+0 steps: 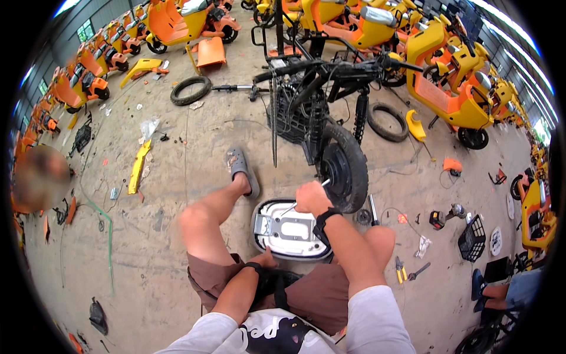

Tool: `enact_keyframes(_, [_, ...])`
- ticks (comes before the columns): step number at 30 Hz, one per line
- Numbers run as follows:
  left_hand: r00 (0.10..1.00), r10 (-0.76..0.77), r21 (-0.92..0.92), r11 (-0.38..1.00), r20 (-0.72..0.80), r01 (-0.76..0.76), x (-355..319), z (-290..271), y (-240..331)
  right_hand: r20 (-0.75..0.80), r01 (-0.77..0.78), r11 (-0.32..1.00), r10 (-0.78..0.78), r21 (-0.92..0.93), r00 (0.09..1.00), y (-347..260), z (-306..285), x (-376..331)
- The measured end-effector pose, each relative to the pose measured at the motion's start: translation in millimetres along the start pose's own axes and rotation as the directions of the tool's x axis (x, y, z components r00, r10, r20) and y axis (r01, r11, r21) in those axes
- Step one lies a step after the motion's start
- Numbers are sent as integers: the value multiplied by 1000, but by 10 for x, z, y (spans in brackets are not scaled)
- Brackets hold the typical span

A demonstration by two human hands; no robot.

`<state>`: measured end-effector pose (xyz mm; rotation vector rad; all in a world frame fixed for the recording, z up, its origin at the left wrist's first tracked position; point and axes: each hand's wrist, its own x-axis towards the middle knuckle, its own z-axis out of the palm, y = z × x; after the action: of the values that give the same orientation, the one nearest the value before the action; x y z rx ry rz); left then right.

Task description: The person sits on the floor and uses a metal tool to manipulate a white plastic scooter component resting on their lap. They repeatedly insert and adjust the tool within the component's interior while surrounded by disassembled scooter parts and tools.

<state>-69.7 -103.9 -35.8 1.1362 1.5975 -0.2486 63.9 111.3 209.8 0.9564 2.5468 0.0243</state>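
While two hands work, the right hand [311, 197] is clamped on one slim metal tool [325, 183] at the single black front wheel [346, 165]; the left hand [266, 258] rests flat on one white seat base [289, 233] lying between them; two loose tyres [190, 89] lie beyond.

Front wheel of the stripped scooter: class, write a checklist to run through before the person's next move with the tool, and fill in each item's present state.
1. Right hand grips the tool firmly: ok, fist closed round it.
2. Tool tip seated at the wheel hub: cannot tell, the tip is too small to make out.
3. Left hand clear of the wheel: ok, it is low by the seat pan.
4. Scooter frame steady: cannot tell, no stand shows.
5. Foot clear of the wheel: ok, it is apart, to the left.
6. Spare tools in reach: ok, pliers lie beside the right knee.
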Motion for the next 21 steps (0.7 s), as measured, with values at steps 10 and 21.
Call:
enact_keyframes(10, [896,319,-94,927,-308,-362,103,21,621,-68,-96,986,106,136,992,100,49,-169])
enact_keyframes(21, [860,51,-267,940,-508,-213,231,-37,661,141,-60,936,12,347,990,307,70,-632])
